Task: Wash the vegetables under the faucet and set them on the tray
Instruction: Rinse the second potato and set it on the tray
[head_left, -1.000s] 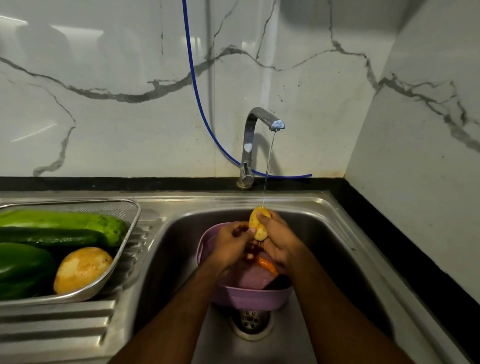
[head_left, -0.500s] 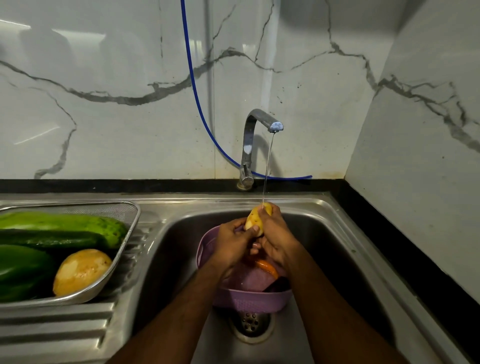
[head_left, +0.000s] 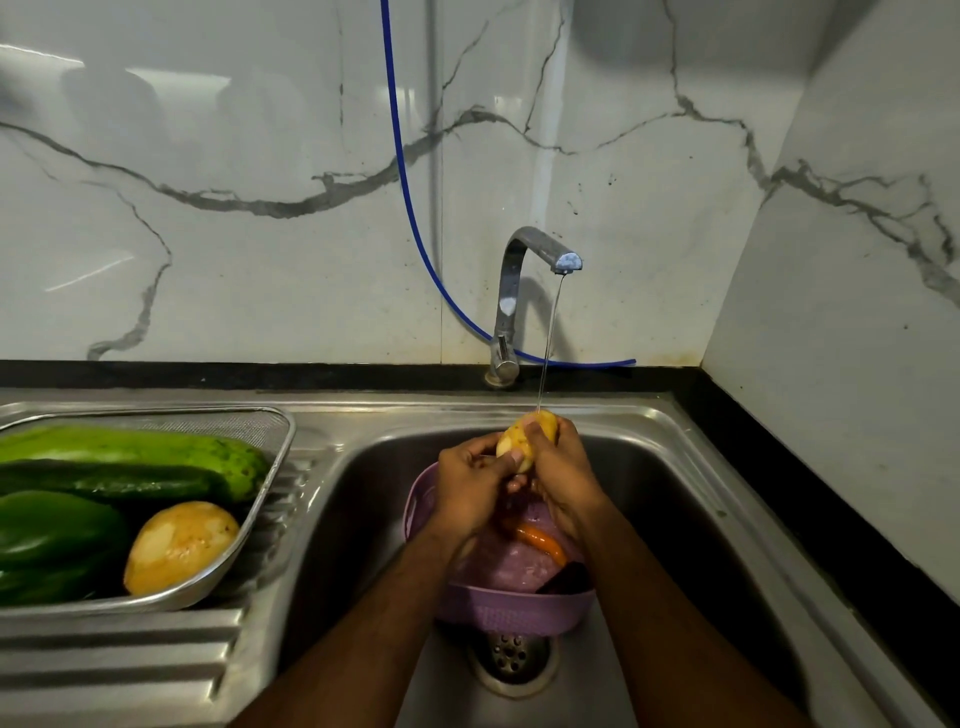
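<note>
A small yellow potato (head_left: 517, 441) is held under the thin stream from the chrome faucet (head_left: 519, 291). My left hand (head_left: 470, 486) grips its left side, thumb across the front. My right hand (head_left: 563, 475) wraps around its right side. Both hands hover over a purple colander (head_left: 511, 610) in the sink basin (head_left: 358, 519), where an orange carrot (head_left: 540, 540) lies. On the drainboard to the left, a steel mesh tray (head_left: 260, 499) holds a bigger potato (head_left: 179, 545), a light green gourd (head_left: 156, 452), a dark cucumber (head_left: 104, 483) and a green pepper (head_left: 52, 540).
A blue hose (head_left: 410, 208) runs down the marble wall behind the faucet. The sink drain (head_left: 514, 660) sits just in front of the colander. A marble side wall (head_left: 841, 364) and black counter edge close off the right.
Both hands have turned the small potato under the stream and raised it slightly; the left thumb now lies across its front. The tray's vegetables have not moved.
</note>
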